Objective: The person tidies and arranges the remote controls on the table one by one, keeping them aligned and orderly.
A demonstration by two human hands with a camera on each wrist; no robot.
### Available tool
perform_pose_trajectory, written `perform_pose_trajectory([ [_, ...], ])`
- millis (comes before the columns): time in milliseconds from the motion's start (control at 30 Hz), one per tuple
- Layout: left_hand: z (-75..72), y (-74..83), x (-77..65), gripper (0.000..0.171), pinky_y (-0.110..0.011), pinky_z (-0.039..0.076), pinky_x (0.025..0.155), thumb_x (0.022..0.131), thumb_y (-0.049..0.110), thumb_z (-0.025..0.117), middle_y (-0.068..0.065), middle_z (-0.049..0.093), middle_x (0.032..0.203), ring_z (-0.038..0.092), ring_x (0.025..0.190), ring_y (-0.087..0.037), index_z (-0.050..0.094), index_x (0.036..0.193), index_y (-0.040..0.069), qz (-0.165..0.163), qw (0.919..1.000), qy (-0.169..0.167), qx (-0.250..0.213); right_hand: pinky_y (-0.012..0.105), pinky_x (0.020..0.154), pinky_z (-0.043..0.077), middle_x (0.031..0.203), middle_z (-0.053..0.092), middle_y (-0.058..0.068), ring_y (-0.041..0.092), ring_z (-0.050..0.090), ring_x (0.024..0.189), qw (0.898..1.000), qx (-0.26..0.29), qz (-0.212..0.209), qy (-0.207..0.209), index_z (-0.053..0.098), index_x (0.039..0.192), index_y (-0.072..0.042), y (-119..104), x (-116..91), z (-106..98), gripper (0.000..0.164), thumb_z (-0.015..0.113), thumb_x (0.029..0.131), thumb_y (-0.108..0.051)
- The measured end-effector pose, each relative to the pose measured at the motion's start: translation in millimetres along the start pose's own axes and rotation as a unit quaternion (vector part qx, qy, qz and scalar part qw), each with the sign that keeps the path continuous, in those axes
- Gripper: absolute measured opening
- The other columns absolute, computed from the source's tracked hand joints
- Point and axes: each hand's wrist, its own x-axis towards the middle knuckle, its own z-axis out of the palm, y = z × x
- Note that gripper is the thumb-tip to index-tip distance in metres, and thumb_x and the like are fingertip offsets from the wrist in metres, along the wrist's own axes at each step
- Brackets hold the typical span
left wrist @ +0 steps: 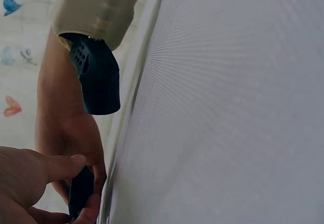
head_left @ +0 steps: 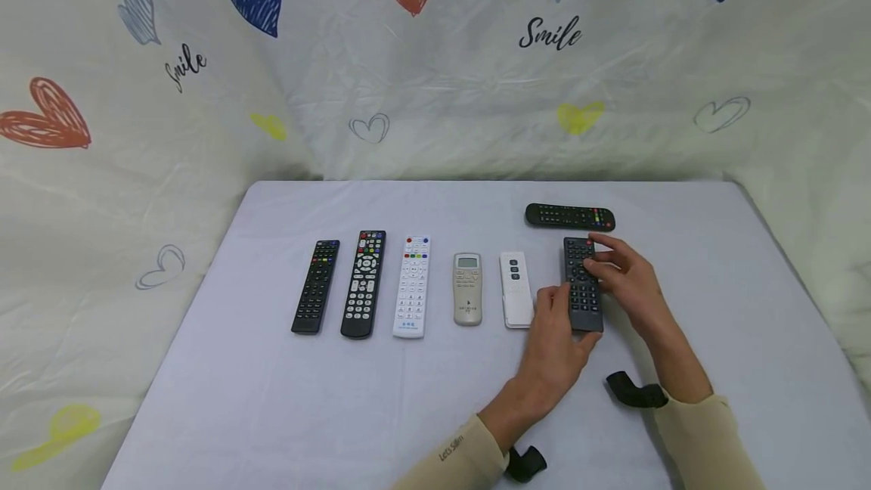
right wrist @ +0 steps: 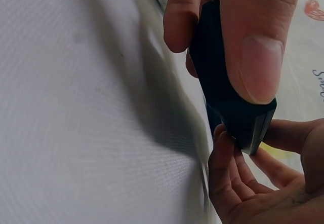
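Both hands hold a dark grey remote control (head_left: 583, 289) at the right end of a row of remotes. My left hand (head_left: 553, 346) grips its near end, thumb at the bottom edge and fingers along the left side. At the far end, my right hand (head_left: 629, 286) pinches it from the right, with the thumb over the buttons. The right wrist view shows the remote's dark body (right wrist: 210, 62) between right thumb and fingers, the left hand (right wrist: 263, 183) at its other end. In the left wrist view the remote (left wrist: 81, 191) is partly covered by fingers.
Left of the hands lie a white remote with few buttons (head_left: 517, 289), a beige one with a small display (head_left: 467, 289), a white many-button one (head_left: 411, 286) and two black ones (head_left: 364, 286). Another black remote (head_left: 570, 217) lies crosswise behind. White cloth covers the table (head_left: 272, 414).
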Motion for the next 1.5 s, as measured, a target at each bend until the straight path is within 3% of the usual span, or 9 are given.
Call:
perform_pose_trajectory([
  [300, 0.9, 0.0, -3.2, 0.080, -0.016, 0.049, 0.107, 0.091, 0.019, 0.082, -0.003, 0.044, 0.146, 0.051, 0.129, -0.003, 0.038, 0.157, 0.007, 0.007, 0.9999, 0.004, 0.007, 0.013, 0.071, 0.054, 0.137, 0.058, 0.028, -0.006, 0.057, 0.091, 0.999, -0.034, -0.008, -0.002, 0.043, 0.159, -0.014, -1.4, 0.6, 2.3, 0.059, 0.062, 0.105, -0.030],
  [700, -0.3, 3.7, -4.9, 0.082, -0.014, 0.050, 0.103, 0.091, 0.019, 0.082, -0.005, 0.044, 0.146, 0.051, 0.128, -0.005, 0.038, 0.158, 0.005, -0.017, 0.9994, -0.003, 0.030, 0.010, 0.071, 0.052, 0.134, 0.058, 0.028, 0.007, 0.058, 0.097, 0.997, -0.072, -0.016, -0.017, 0.045, 0.156, -0.008, -2.2, 2.6, 5.3, 0.057, 0.062, 0.105, -0.025],
  [1000, -1.6, 3.3, -4.4, 0.080, -0.013, 0.051, 0.101, 0.092, 0.020, 0.081, -0.006, 0.044, 0.146, 0.051, 0.128, -0.005, 0.038, 0.158, 0.003, -0.022, 0.9987, -0.009, 0.046, 0.015, 0.069, 0.050, 0.131, 0.059, 0.028, 0.031, 0.061, 0.109, 0.995, -0.094, -0.022, -0.026, 0.047, 0.155, -0.006, -4.0, 3.6, 8.2, 0.055, 0.063, 0.105, -0.022],
  [1267, -0.9, 0.7, -6.4, 0.079, -0.012, 0.050, 0.099, 0.095, 0.019, 0.078, -0.008, 0.043, 0.145, 0.048, 0.128, -0.005, 0.035, 0.159, 0.002, -0.023, 0.9988, -0.018, 0.038, 0.019, 0.069, 0.051, 0.133, 0.058, 0.026, 0.024, 0.058, 0.106, 0.995, -0.096, -0.017, -0.037, 0.048, 0.155, -0.005, -3.5, 3.4, 9.4, 0.056, 0.064, 0.104, -0.022],
  [1500, -1.3, 0.5, -4.1, 0.078, -0.014, 0.049, 0.102, 0.095, 0.018, 0.077, -0.008, 0.042, 0.146, 0.048, 0.129, -0.006, 0.034, 0.159, 0.002, -0.029, 0.9988, -0.020, 0.034, 0.020, 0.067, 0.052, 0.131, 0.058, 0.026, 0.028, 0.059, 0.107, 0.993, -0.107, -0.022, -0.036, 0.048, 0.154, -0.003, -5.5, 4.8, 10.6, 0.056, 0.064, 0.103, -0.021],
])
